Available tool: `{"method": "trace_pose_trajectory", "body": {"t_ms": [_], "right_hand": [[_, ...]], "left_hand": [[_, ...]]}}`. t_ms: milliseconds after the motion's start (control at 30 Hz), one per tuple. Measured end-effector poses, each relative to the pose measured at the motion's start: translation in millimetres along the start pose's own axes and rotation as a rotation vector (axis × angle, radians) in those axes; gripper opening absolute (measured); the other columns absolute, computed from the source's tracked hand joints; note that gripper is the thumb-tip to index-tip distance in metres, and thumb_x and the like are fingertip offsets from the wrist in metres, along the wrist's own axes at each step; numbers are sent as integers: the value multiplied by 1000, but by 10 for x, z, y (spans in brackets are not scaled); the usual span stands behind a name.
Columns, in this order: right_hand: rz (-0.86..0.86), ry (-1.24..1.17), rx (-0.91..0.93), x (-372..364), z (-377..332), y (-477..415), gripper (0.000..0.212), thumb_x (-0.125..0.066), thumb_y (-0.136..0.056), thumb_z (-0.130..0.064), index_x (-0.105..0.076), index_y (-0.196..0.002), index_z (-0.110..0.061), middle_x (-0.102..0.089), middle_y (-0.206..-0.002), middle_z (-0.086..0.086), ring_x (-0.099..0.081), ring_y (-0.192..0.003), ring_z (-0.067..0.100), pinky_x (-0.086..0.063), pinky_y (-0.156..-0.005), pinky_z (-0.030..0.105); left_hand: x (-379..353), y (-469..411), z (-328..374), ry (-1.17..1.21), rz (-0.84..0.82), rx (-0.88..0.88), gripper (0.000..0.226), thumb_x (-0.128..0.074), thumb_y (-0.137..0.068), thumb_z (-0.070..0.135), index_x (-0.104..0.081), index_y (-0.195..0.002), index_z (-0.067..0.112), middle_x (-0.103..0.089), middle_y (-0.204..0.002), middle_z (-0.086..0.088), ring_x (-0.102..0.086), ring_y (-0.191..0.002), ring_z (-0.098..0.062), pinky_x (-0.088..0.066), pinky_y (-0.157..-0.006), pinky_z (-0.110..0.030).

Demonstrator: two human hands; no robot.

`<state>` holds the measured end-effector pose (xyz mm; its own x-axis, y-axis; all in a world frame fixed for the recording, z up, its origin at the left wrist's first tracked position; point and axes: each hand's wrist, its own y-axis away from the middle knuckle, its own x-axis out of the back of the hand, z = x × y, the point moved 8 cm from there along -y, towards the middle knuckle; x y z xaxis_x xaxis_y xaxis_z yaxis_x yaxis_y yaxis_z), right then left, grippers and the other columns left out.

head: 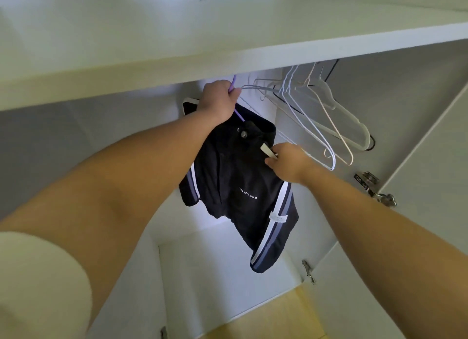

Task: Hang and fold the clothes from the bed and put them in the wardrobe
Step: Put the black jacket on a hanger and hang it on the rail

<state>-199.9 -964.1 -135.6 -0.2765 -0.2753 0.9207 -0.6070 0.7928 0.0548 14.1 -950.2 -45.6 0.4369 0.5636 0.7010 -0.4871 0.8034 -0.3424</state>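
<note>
- Where our view begins at the lower left, a pale sleeve (38,283) covers our left upper arm, and both bare forearms stretch up into the white wardrobe (405,98).
- Below our arms, a strip of light wooden floor (266,323) shows at the wardrobe's foot. A metal hinge (373,184) sits on the open door at right.
- Our right hand (291,162) pinches a pale strip (266,150) at the waistband of the shorts (240,186) between thumb and fingers.
- The shorts are dark, with white and blue-grey side stripes and small white print. They hang inside the wardrobe from a purple hanger (239,115), with the legs dangling free.
- Our left hand (217,100) has its fingers curled tight round the neck of that hanger, just beneath the shelf edge. The hook runs up behind the edge, so we cannot tell whether it sits on a rail.
- To the right, a bunch of empty hangers (316,115), white and pale, hangs tilted.
- Farthest up, the white shelf (228,47) spans the whole view.
</note>
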Motion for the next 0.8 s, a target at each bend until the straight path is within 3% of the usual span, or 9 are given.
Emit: {"method": "trace_pose_trajectory", "body": {"t_ms": [200,467,633,700,800], "right_hand": [[11,-46,13,-201,-390,167,18,-52,-104,-24,-56,-92,-10,-49,-75,2,-49,-62,15,-31,-47,23],[-40,-199,184,-585,-1279,528,29,-52,-104,-29,-65,-94,-5,-60,-74,4,-58,-62,14,-53,-63,26],[-84,-250,298,-826,-1891,759,35,-53,-104,-33,-61,-81,-8,-54,-66,0,-53,-55,10,-39,-48,15],[-109,-265,338,-892,-2108,860,37,-52,-104,-32,-54,-73,-12,-54,-66,1,-54,-57,11,-41,-50,17],[-190,-284,397,-1013,-2416,1052,36,-51,-105,-29,-55,-75,-9,-53,-66,3,-58,-61,16,-53,-57,28]], "left_hand": [[264,193,-244,83,24,55,25,-50,-103,14,-72,-106,4,-74,-105,-8,-67,-102,-22,-49,-88,-25],[936,621,-725,-3,178,122,31,-52,-103,23,-76,-95,6,-67,-88,-2,-64,-89,-20,-44,-76,-25],[1443,911,-1015,-140,238,188,35,-53,-102,31,-77,-91,8,-72,-87,-5,-67,-84,-21,-45,-73,-24],[1629,1008,-1123,-205,267,234,36,-55,-101,34,-76,-90,7,-71,-83,-3,-67,-80,-21,-44,-70,-24],[1893,1155,-1339,-239,304,331,37,-56,-101,36,-78,-93,7,-75,-93,-7,-67,-82,-20,-45,-74,-27]]}}
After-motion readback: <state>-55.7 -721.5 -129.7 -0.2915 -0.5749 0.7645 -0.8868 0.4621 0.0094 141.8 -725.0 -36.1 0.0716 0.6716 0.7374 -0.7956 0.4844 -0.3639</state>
